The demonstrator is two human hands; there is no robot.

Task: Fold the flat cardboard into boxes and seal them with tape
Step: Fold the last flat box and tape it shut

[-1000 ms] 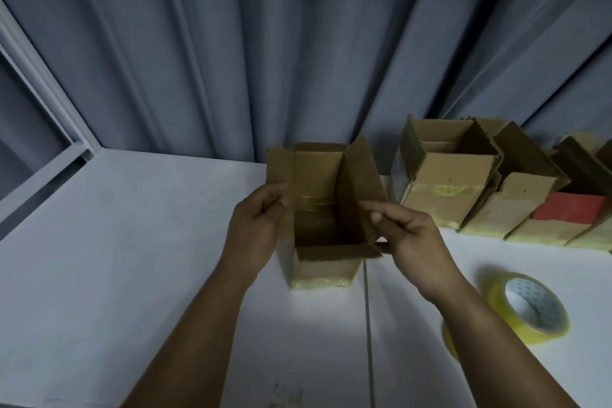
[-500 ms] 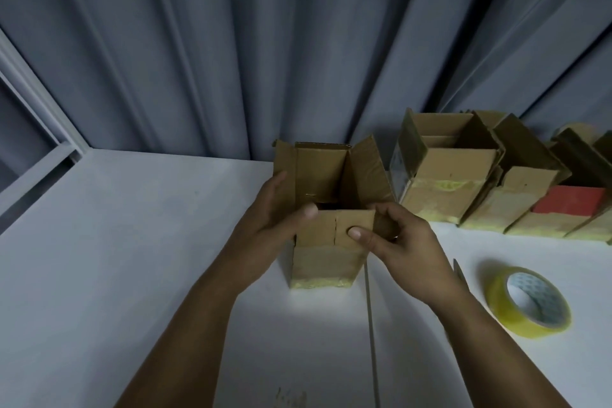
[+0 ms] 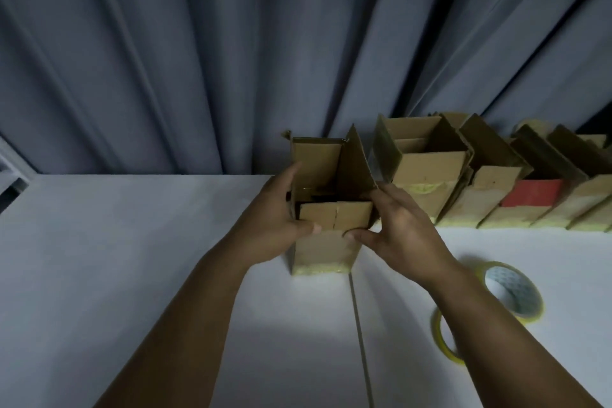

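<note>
- The cardboard box (image 3: 326,248) stands upright on the white table (image 3: 132,258), yellow tape along its bottom edge; its near flap (image 3: 334,215) is bent inward over the opening; the far and right flaps stand up
- The left hand (image 3: 275,222) grips the box's left wall, fingers curled round it; its thumb presses the front just under the near flap
- The right hand (image 3: 400,228) clasps the right wall, thumb tip on the front face
- A row of open boxes (image 3: 427,175) stands just right of it along the grey curtain (image 3: 198,60); a yellow tape roll (image 3: 511,291) lies on the table beside the right forearm
</note>
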